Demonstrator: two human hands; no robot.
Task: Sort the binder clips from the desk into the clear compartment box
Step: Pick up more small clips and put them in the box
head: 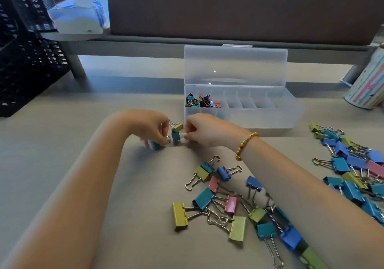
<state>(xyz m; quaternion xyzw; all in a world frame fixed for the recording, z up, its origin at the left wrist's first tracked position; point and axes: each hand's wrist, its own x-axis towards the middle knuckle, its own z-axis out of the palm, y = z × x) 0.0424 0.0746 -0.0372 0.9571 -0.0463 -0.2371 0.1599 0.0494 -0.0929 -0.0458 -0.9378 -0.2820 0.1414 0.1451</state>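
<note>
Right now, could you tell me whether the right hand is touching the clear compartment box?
Cannot tell. In the head view the right hand overlaps the front wall of the clear compartment box, so no gap or contact shows plainly.

box behind hands | loose clips before box | basket far left

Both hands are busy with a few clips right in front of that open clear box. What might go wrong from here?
The left hand and right hand pinch a linked teal clip and green clip; a grip could slip and a clip snap shut on a finger.

The right forearm lies beside the loose clips, so a sweep could scatter them.

The compartment box already holds mixed colours at its left end, so sorting may get muddled.
</note>
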